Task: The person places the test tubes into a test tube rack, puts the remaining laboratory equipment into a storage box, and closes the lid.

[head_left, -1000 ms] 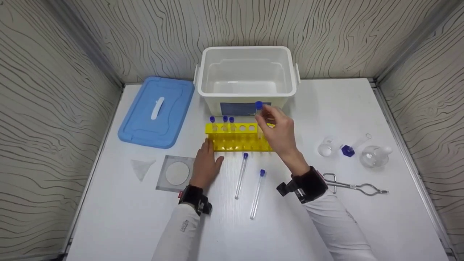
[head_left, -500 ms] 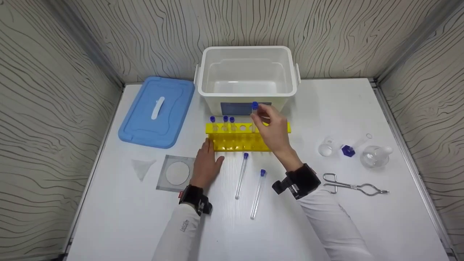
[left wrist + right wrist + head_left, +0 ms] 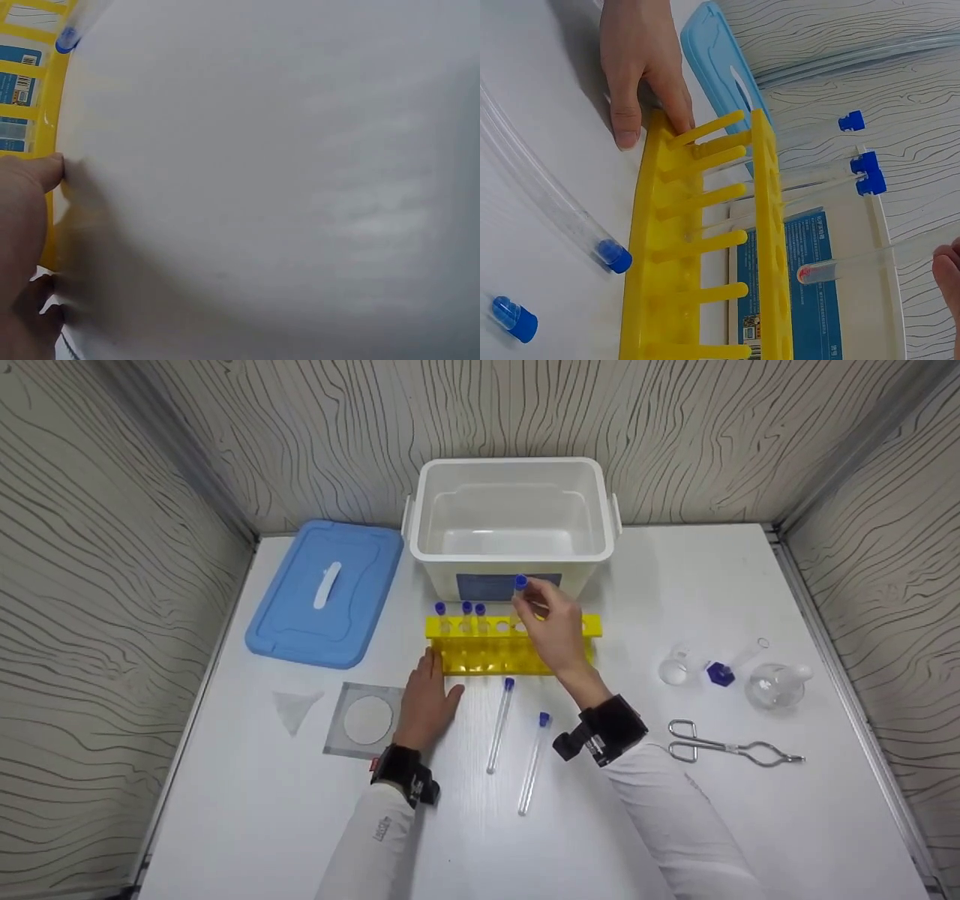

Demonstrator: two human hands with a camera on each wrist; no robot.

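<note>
My right hand pinches a clear test tube just below its blue cap. The tube's rounded bottom is above the top plate of the yellow test tube rack, out of the holes, as the right wrist view shows. My left hand rests with straight fingers against the rack's left end, its thumb at the rack's edge in the left wrist view. Several blue-capped tubes stand in the left part of the rack. Two more capped test tubes, one nearer the rack and one farther right, lie on the table.
Behind the rack stands a white bin, with its blue lid flat at left. A plastic funnel and a gauze mat lie left. Glass flasks, a blue-based cylinder and metal tongs lie right.
My right hand has moved left along the rack with the test tube, from its right part toward its middle. My left hand has stayed at the rack's left end.
</note>
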